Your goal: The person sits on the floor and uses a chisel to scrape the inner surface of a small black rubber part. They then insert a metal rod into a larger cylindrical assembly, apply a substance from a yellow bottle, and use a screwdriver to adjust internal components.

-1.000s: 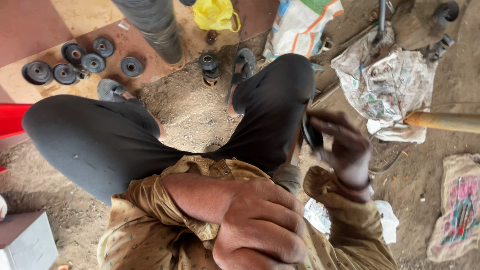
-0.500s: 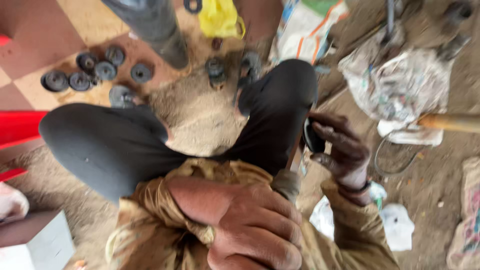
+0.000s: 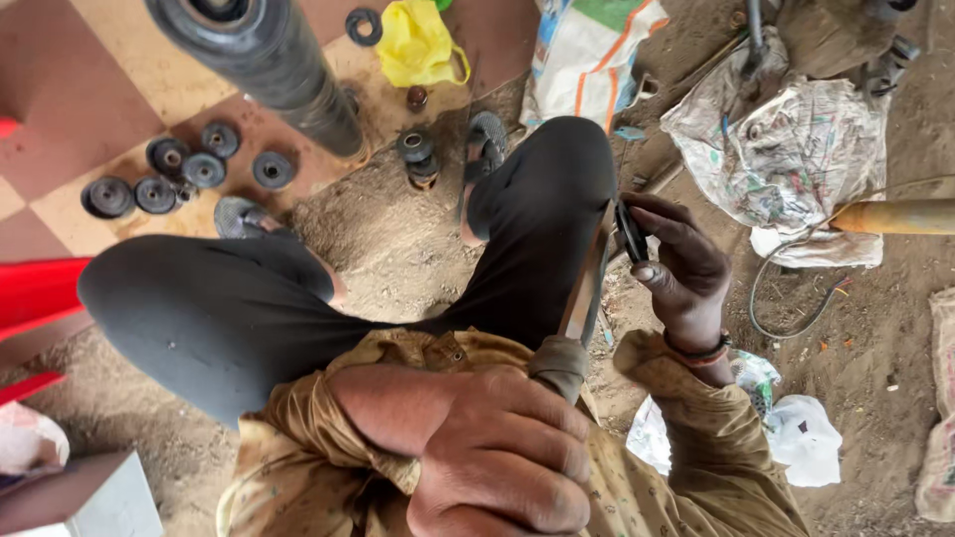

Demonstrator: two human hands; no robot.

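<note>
Head view | left hand (image 3: 497, 452) grip clenched on file (image 3: 587, 288) handle | right hand (image 3: 676, 268) grip pinching small black ring (image 3: 629, 231), steadied against blade for filing, judged.

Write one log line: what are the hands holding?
left hand: grips handle of long flat metal file | right hand: holds small black rubber ring against file | nearby: black rubber discs on floor
</note>
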